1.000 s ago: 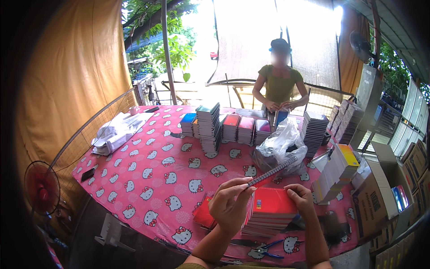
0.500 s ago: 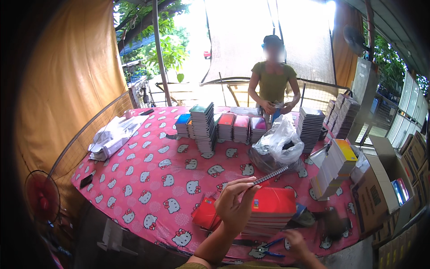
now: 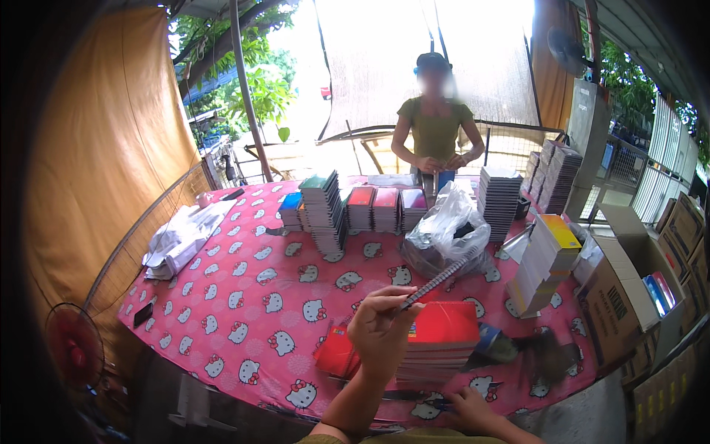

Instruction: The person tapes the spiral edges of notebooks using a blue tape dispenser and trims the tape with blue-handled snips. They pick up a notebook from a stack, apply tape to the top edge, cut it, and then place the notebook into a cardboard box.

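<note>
My left hand is raised over the table, fingers and thumb pinched on the near end of a spiral notebook. I see this notebook nearly edge-on, its coil binding slanting up and away to the right. Below it sits a stack of red notebooks, with further red notebooks lying just left of the stack. Low at the near table edge, my right hand has its fingers closed over the handles of blue-handled pliers. The hand covers most of the handles.
Notebook stacks and a plastic bag stand across the table. A yellow-topped stack is on the right, beside an open carton. Opposite, a person handles something blue. A phone lies left.
My right hand has moved left onto the pliers. My left hand keeps the notebook, now tilted more steeply. The whole view has shifted slightly.
</note>
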Motion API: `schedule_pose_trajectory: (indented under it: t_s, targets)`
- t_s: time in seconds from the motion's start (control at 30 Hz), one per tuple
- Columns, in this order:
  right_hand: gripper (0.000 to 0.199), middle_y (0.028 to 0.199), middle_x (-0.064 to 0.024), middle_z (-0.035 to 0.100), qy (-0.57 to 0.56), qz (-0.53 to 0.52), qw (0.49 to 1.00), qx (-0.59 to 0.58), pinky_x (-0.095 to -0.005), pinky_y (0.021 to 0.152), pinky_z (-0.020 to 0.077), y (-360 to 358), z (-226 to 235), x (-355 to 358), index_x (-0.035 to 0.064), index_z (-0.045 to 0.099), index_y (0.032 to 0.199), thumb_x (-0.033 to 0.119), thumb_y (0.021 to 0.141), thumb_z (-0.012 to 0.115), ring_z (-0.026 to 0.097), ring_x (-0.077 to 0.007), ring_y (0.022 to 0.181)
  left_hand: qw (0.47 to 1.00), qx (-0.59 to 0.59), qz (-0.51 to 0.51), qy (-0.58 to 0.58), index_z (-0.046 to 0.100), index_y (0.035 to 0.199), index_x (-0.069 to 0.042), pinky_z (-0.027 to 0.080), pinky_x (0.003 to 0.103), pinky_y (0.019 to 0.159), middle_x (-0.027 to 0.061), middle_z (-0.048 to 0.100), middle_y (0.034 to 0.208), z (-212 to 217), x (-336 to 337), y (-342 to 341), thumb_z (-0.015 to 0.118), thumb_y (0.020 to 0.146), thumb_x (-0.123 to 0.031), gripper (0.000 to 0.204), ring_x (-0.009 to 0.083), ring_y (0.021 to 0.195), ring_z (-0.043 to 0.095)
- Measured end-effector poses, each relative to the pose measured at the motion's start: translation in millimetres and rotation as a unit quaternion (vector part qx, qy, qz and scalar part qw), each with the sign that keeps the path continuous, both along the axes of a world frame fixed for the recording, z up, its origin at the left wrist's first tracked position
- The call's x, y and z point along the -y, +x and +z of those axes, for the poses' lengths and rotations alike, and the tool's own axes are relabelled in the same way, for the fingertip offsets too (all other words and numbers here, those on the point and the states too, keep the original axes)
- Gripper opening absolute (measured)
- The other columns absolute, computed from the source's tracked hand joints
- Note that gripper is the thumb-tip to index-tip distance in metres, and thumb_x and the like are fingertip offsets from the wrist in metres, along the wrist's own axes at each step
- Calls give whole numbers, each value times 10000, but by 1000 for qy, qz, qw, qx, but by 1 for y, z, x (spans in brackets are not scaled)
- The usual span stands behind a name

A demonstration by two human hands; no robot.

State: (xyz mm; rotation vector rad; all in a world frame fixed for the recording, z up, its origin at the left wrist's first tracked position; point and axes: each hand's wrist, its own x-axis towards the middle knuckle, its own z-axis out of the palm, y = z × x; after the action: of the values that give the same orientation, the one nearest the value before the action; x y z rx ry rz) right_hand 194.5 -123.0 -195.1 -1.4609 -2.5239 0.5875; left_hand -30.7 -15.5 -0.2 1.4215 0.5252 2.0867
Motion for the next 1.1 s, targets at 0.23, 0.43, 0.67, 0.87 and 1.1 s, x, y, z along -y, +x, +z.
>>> schedule_pose_trajectory:
  t_s: [0.23, 0.43, 0.67, 0.87, 1.1]
  targets:
    - [516, 1117, -199, 526, 100, -22, 954, -283, -418, 883, 479, -21, 158, -15, 18, 514, 1248, 160, 786, 695, 543, -347, 1053, 993, -57, 89, 53, 525, 932, 34, 553, 341, 852, 205, 603, 1042, -1, 6, 5, 694, 766, 131, 256, 269, 999, 634]
    - [525, 1135, -159, 540, 278, -43, 907, -314, -417, 873, 461, -40, 220, -39, 27, 556, 1226, 148, 748, 736, 558, -328, 1019, 980, -128, 135, 75, 537, 928, 44, 554, 343, 857, 211, 611, 1050, -2, 6, 9, 686, 779, 122, 224, 272, 1001, 634]
    - [506, 1106, -144, 555, 315, -47, 905, -281, -439, 902, 427, -48, 228, -46, 42, 578, 1195, 168, 735, 747, 549, -335, 1012, 973, -145, 145, 103, 594, 897, 48, 569, 386, 841, 211, 652, 1001, 3, 7, 9, 695, 760, 119, 184, 291, 956, 668]
    - [367, 1041, -110, 613, 46, -28, 916, -398, -367, 789, 506, -39, 231, -53, -2, 602, 1160, 183, 852, 676, 612, -241, 914, 951, -208, 177, 148, 575, 836, 43, 569, 430, 842, 204, 662, 950, 6, 9, 2, 697, 761, 117, 162, 308, 940, 672]
    - [328, 1081, -91, 628, -327, 14, 744, -582, -279, 812, 506, -44, 178, -52, -30, 601, 1152, 206, 925, 625, 615, -166, 976, 958, -175, 197, 115, 517, 878, 14, 569, 424, 813, 189, 650, 1006, -23, 17, -16, 638, 823, 91, 154, 268, 901, 666]
